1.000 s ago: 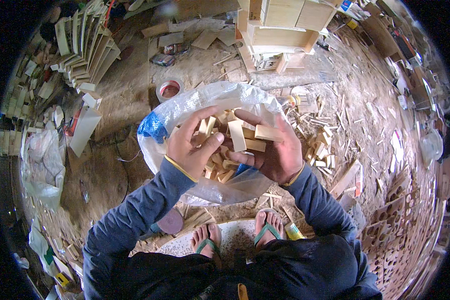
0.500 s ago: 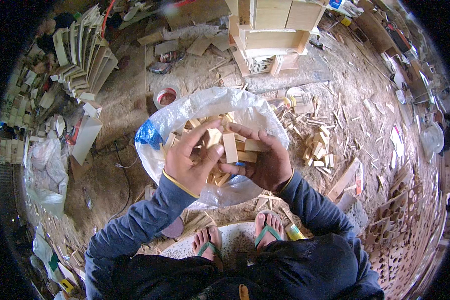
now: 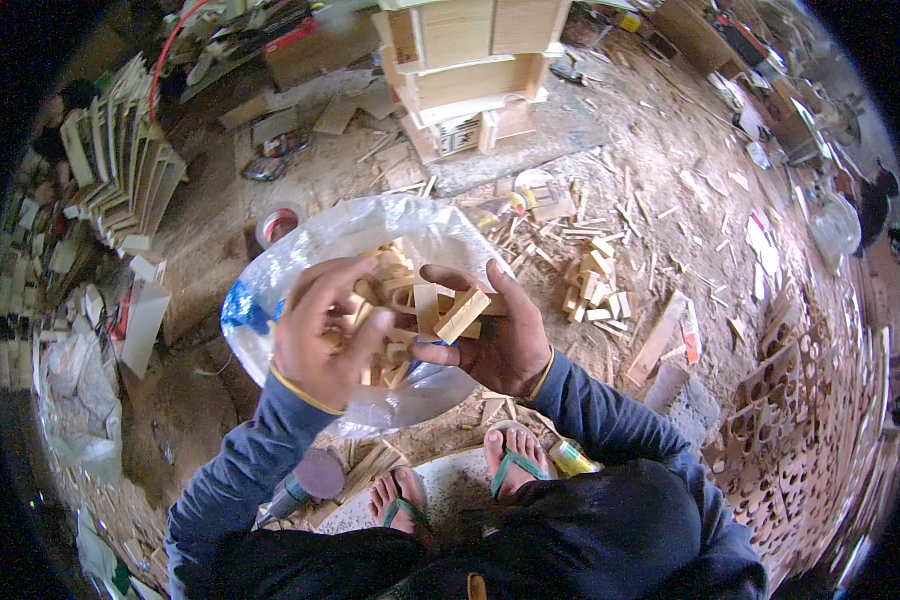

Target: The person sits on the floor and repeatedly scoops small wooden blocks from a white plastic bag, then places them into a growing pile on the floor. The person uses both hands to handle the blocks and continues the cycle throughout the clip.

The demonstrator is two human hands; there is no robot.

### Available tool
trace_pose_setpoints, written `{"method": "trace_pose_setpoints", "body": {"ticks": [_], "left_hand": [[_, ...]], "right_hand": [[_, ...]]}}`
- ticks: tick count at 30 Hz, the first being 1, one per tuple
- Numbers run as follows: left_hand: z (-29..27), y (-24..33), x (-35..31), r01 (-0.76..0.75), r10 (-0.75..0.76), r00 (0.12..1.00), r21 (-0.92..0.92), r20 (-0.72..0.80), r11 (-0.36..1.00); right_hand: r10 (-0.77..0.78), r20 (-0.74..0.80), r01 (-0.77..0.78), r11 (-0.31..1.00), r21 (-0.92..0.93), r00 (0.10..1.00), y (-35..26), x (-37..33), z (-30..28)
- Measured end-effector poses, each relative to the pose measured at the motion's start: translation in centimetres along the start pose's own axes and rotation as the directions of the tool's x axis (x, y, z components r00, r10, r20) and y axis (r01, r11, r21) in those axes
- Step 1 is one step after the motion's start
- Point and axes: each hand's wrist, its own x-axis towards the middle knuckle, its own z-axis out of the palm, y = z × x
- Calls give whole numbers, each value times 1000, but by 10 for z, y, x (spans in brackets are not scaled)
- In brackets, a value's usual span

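A white translucent plastic sack with a blue patch stands in front of me, its mouth rolled wide, with many small wooden blocks inside. My right hand is over the sack's right side, fingers curled around a few wooden blocks. One of them is tilted near the thumb. My left hand is over the left side of the sack, smeared by motion. Pale blocks show between its fingers, but whether it grips any is unclear.
Right of the sack lies a pile of similar blocks among thin offcuts and sawdust. A wooden cabinet stands beyond. A tape roll lies at the sack's far left. Near my feet are a round-headed sander and a yellow can.
My hands have moved apart, the left one swinging left. A block now lies tilted in my right hand. The whole view has shifted, so the sack appears farther left.
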Motion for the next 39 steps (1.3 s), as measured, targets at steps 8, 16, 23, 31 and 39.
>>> {"method": "trace_pose_setpoints", "body": {"ticks": [8, 16, 23, 31, 39], "left_hand": [[5, -51, -7, -108, 80, 991, 307, 103, 945], [32, -81, -20, -264, 41, 901, 470, 433, 842], [37, -78, -18, -294, 32, 883, 499, 467, 815], [38, -77, -21, -293, 35, 891, 514, 453, 806], [37, -74, -18, -274, 33, 908, 532, 417, 802]], "right_hand": [[-232, 46, 231, 973, 12, 972, -54, -38, -56], [-519, -325, 480, 855, -197, 790, -107, -87, -150], [-549, -371, 500, 836, -228, 749, -126, -98, -210], [-554, -448, 457, 832, -314, 702, -135, -94, -230], [-725, -383, 278, 611, -741, 572, -141, -85, -272]]}}
